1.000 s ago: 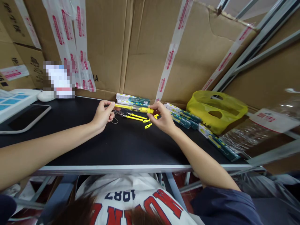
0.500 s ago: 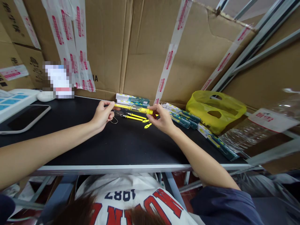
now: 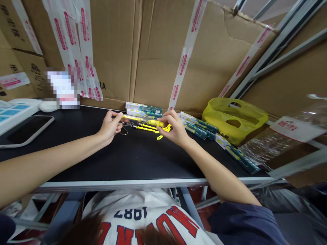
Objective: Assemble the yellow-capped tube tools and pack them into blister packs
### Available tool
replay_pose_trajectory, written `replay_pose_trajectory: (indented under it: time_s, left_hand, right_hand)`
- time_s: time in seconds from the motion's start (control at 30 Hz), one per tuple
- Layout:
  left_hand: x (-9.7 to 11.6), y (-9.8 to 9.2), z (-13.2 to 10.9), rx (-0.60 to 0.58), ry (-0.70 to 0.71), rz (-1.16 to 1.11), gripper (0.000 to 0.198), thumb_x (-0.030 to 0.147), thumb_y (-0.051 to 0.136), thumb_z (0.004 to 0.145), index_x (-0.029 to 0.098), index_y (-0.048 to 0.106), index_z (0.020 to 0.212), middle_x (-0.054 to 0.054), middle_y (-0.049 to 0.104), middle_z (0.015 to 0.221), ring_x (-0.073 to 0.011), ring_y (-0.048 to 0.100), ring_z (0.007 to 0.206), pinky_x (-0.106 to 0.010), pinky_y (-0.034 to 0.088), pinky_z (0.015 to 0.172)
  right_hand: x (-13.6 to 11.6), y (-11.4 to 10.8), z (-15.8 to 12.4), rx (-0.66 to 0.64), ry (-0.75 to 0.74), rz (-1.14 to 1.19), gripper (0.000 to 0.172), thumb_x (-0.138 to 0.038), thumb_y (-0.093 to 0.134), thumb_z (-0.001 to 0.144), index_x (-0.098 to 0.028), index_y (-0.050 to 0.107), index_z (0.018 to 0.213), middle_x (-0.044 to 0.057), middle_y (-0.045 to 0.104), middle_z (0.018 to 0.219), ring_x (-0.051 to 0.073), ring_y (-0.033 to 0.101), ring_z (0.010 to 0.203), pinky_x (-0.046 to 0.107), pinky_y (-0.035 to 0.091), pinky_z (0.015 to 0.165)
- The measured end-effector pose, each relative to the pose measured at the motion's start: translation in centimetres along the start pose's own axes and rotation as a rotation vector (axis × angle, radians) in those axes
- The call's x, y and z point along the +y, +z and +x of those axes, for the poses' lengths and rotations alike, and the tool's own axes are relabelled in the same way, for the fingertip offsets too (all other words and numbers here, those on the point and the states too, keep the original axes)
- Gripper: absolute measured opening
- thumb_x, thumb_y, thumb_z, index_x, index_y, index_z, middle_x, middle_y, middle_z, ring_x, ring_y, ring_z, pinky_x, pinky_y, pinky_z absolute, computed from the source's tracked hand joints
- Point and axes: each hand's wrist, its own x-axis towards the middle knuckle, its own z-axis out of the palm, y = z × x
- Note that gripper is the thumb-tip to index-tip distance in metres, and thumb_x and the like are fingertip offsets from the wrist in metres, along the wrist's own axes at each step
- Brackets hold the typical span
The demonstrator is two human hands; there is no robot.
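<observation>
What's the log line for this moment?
left hand holds one end of clear-and-yellow tube | right hand holds its other end | yellow rods on black table

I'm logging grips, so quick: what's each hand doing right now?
Left hand: closed, pinching one end of the tube.
Right hand: closed, fingers on the tube's other, yellow end.

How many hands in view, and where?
2: left hand holding the yellow tube's left end, right hand holding its right end. No others visible.
</observation>
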Motion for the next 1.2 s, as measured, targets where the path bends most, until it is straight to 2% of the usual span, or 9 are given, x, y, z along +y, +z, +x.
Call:
replay_pose_trajectory:
  time_s: [0.07, 0.2, 0.47, 0.77, 0.93, 1.2]
  left_hand:
    - [0.0, 0.0, 0.0, -0.001, -0.013, 0.001, 0.018, 0.021, 0.049, 0.092, 0.022, 0.035, 0.082, 0.003, 0.063, 0.065, -0.001, 0.032, 0.035, -0.012, 0.018, 0.034]
    - [0.0, 0.0, -0.1, -0.005, -0.026, 0.001, 0.018, 0.021, 0.049, 0.092, 0.021, 0.035, 0.082, 0.003, 0.063, 0.065, -0.0009, 0.033, 0.035, -0.011, 0.019, 0.034]
    - [0.0, 0.0, -0.1, -0.012, -0.041, 0.002, 0.019, 0.021, 0.049, 0.092, 0.022, 0.034, 0.082, 0.002, 0.065, 0.068, -0.0008, 0.032, 0.036, -0.011, 0.019, 0.035]
    - [-0.1, 0.0, 0.0, -0.032, -0.057, -0.013, 0.018, 0.022, 0.049, 0.092, 0.021, 0.034, 0.082, 0.001, 0.065, 0.069, -0.0009, 0.033, 0.036, -0.011, 0.018, 0.035]
    - [0.1, 0.1, -0.1, -0.014, -0.047, -0.006, 0.018, 0.021, 0.049, 0.093, 0.021, 0.034, 0.082, 0.003, 0.063, 0.066, -0.0009, 0.032, 0.036, -0.011, 0.018, 0.035]
    - [-0.2, 0.0, -0.2, -0.028, -0.036, -0.007, 0.02, 0.023, 0.052, 0.091, 0.021, 0.035, 0.081, 0.001, 0.066, 0.07, -0.0012, 0.034, 0.036, -0.011, 0.019, 0.034]
  right_hand:
    - [0.0, 0.0, 0.1, 0.005, -0.032, 0.0, 0.021, -0.016, 0.061, 0.081, -0.022, 0.053, 0.1, 0.004, 0.049, 0.098, 0.01, 0.05, 0.065, 0.026, 0.048, 0.059]
    - [-0.1, 0.1, 0.2, -0.006, -0.062, 0.002, 0.019, -0.015, 0.057, 0.083, -0.022, 0.051, 0.1, 0.004, 0.05, 0.088, 0.012, 0.051, 0.068, 0.026, 0.047, 0.058]
    - [0.0, 0.6, 0.0, -0.02, -0.103, -0.044, 0.016, -0.017, 0.054, 0.086, -0.022, 0.049, 0.1, 0.001, 0.052, 0.083, 0.011, 0.05, 0.062, 0.025, 0.044, 0.056]
    - [-0.1, 0.6, -0.2, 0.016, -0.01, 0.008, 0.018, -0.018, 0.056, 0.084, -0.021, 0.05, 0.101, -0.001, 0.056, 0.078, 0.008, 0.048, 0.055, 0.022, 0.041, 0.052]
    - [0.1, 0.4, -0.3, -0.031, 0.042, 0.01, 0.018, -0.024, 0.057, 0.085, -0.021, 0.05, 0.102, 0.001, 0.058, 0.08, 0.009, 0.049, 0.056, 0.023, 0.043, 0.053]
    - [1.4, 0.2, -0.4, -0.015, 0.152, 0.105, 0.019, -0.024, 0.056, 0.087, -0.022, 0.05, 0.105, 0.0, 0.055, 0.077, 0.011, 0.053, 0.061, 0.027, 0.048, 0.059]
